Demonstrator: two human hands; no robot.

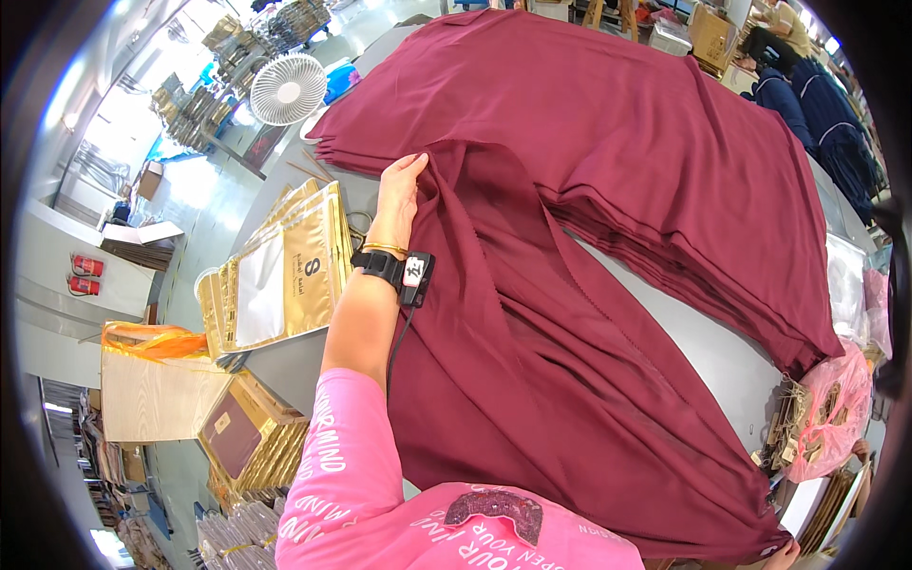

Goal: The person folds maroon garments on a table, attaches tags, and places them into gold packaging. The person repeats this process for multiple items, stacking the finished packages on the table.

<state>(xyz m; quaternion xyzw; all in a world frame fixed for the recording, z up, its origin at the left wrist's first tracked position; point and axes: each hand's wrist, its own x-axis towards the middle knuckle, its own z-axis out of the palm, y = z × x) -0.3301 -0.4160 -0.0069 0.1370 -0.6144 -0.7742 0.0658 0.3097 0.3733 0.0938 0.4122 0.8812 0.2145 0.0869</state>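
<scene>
My left hand [403, 187] pinches one corner of a maroon cloth [513, 342] with a finely stitched edge. At the lower right, my right hand [784, 554], only partly in view, grips another corner of the same cloth. Between the two hands the cloth hangs in long diagonal folds before my body. Beyond it, a thick layered stack of maroon cloths [605, 107] covers much of the grey table [684, 299]. Left of my forearm lie gold-and-clear plastic packaging bags [306, 263], fanned out. Scissor handles [360, 222] show between the bags and my wrist.
A white fan [288, 89] stands at the table's far left. A pink plastic bag [833, 413] and a bundle of tags [787, 420] sit on the right edge. Packed gold parcels [263, 434] are piled lower left. Dark blue cloth rolls [826, 121] and a seated person [780, 35] are upper right.
</scene>
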